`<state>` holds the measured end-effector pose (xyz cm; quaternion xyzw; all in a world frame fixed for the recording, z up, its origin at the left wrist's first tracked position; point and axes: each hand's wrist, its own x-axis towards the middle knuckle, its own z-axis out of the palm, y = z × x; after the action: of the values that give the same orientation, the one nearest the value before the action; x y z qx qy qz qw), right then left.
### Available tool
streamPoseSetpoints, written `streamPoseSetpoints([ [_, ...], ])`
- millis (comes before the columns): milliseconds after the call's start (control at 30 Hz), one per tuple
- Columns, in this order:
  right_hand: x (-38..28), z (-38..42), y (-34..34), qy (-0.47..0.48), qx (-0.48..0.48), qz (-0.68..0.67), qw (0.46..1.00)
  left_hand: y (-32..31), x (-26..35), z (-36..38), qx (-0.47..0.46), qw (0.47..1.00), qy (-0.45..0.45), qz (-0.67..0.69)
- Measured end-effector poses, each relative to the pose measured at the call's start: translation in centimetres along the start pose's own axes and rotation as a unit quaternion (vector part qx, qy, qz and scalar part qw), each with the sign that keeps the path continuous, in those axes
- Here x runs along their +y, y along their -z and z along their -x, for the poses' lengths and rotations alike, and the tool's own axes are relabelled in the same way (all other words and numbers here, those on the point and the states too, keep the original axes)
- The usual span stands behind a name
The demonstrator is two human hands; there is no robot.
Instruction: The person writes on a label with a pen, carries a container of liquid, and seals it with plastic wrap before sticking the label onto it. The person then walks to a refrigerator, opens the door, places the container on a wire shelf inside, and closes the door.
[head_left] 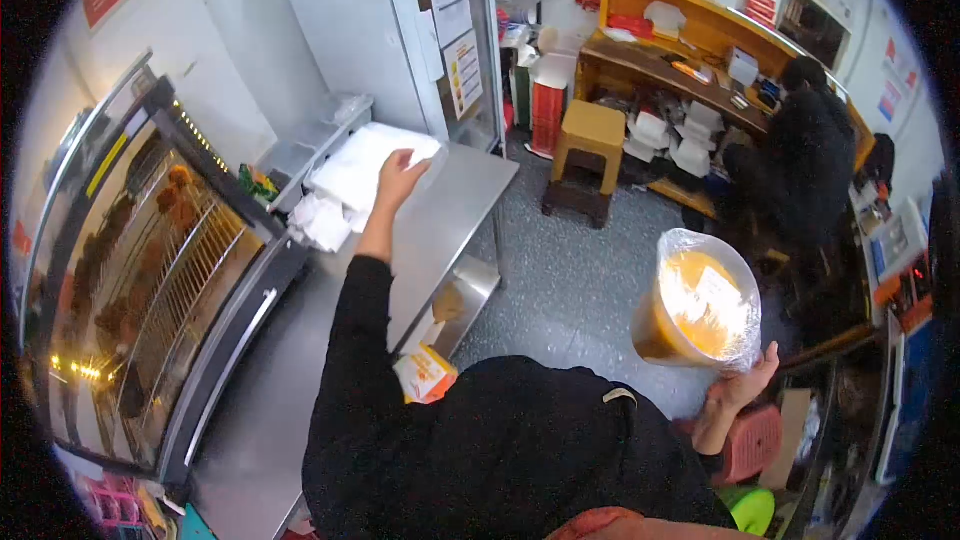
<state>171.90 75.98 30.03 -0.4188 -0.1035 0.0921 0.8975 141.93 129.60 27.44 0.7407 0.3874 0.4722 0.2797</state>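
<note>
My right hand [745,380] supports a large clear plastic container [652,322] from its lower right side. Inside shows an orange-yellow filling, and wrinkled cling film [740,285] covers the top and catches the light. The container is tilted toward me, above the floor. My left hand [399,178] reaches out over the steel counter, right at a flat white stack [350,165] that looks like sheets or bags. Its fingers are loosely bent, with the thumb apart from them. Crumpled white paper [320,223] lies beside the stack.
A glass warming cabinet [150,280] with wire racks stands on the left of the steel counter [440,230]. Beyond are a tall fridge [470,50], a tan stool [592,135] and a wooden desk [650,55]. A person in dark clothes [810,150] sits at the right.
</note>
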Motion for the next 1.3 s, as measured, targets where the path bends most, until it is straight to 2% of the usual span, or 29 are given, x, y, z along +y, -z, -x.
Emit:
streamPoseSetpoints([
  [33,0.9,-2.9,-0.9,-0.050,-0.053,-0.027,0.997,-2.3,0.6,-4.2,0.011,0.999,-0.022,-0.039],
  [67,2.1,-5.4,-2.6,-0.055,-0.058,-0.032,0.996,-4.8,-0.2,-8.6,0.047,0.996,-0.030,-0.073],
  [100,3.4,-7.7,-4.3,-0.023,-0.024,0.007,0.999,-6.9,-0.8,-12.5,0.083,0.987,-0.042,-0.131],
  [133,4.4,-9.8,-5.9,0.008,0.009,0.050,0.999,-8.5,-1.5,-16.7,0.099,0.984,-0.021,-0.146],
  [200,6.1,-14.2,-8.0,-0.023,-0.011,0.043,0.999,-11.5,-2.9,-20.7,0.115,0.980,0.017,-0.162],
  [267,8.9,-20.8,-9.0,-0.016,-0.049,0.018,0.998,-13.5,-2.1,-25.5,0.205,0.957,0.066,-0.197],
  [300,9.6,-23.2,-10.5,-0.026,-0.041,0.001,0.999,-14.5,-2.5,-27.4,0.198,0.951,0.123,-0.204],
  [333,10.6,-25.6,-12.1,-0.032,-0.050,-0.005,0.998,-14.8,-2.8,-29.6,0.208,0.948,0.122,-0.209],
  [367,11.7,-27.7,-13.3,-0.022,-0.024,0.037,0.999,-15.2,-3.4,-31.0,0.214,0.938,0.151,-0.228],
  [433,12.9,-31.9,-15.5,-0.067,-0.038,0.006,0.997,-15.6,-4.1,-33.7,0.218,0.920,0.229,-0.232],
  [467,13.6,-33.9,-16.9,-0.069,-0.047,0.006,0.996,-15.8,-4.7,-35.3,0.226,0.917,0.233,-0.231],
  [533,14.7,-36.5,-19.8,-0.107,-0.133,-0.030,0.985,-16.3,-7.5,-37.8,0.271,0.905,0.192,-0.265],
  [567,16.4,-38.2,-19.9,-0.058,-0.144,0.006,0.988,-16.6,-9.1,-38.9,0.297,0.901,0.171,-0.265],
  [600,17.3,-39.8,-21.0,-0.066,-0.145,0.010,0.987,-17.1,-9.3,-39.8,0.295,0.899,0.178,-0.270],
  [667,19.1,-41.4,-22.9,-0.055,-0.053,0.022,0.997,-18.2,-9.8,-40.4,0.407,0.874,0.148,-0.220],
  [700,20.6,-42.3,-23.5,0.004,0.011,0.097,0.995,-18.6,-9.8,-40.8,0.403,0.874,0.147,-0.226],
  [733,21.3,-42.9,-25.0,0.005,0.012,0.095,0.995,-19.2,-9.7,-41.3,0.447,0.850,0.134,-0.246],
  [767,21.3,-43.0,-26.3,-0.042,-0.008,0.052,0.998,-19.8,-9.7,-41.3,0.485,0.823,0.127,-0.266],
  [833,22.0,-43.6,-27.1,-0.109,-0.063,-0.004,0.992,-20.6,-9.6,-41.1,0.482,0.823,0.151,-0.259],
  [933,24.3,-45.3,-27.9,-0.093,-0.083,0.017,0.992,-20.6,-9.8,-41.6,0.494,0.812,0.172,-0.261],
  [1000,25.4,-45.6,-29.0,-0.111,-0.081,0.008,0.990,-20.4,-9.9,-41.8,0.497,0.810,0.154,-0.271],
  [1067,26.8,-45.9,-30.0,-0.110,-0.051,0.016,0.992,-20.6,-10.1,-41.8,0.506,0.801,0.158,-0.278],
  [1300,29.5,-47.0,-31.0,-0.069,-0.102,0.100,0.987,-23.4,-7.5,-40.1,0.511,0.796,0.180,-0.270],
])
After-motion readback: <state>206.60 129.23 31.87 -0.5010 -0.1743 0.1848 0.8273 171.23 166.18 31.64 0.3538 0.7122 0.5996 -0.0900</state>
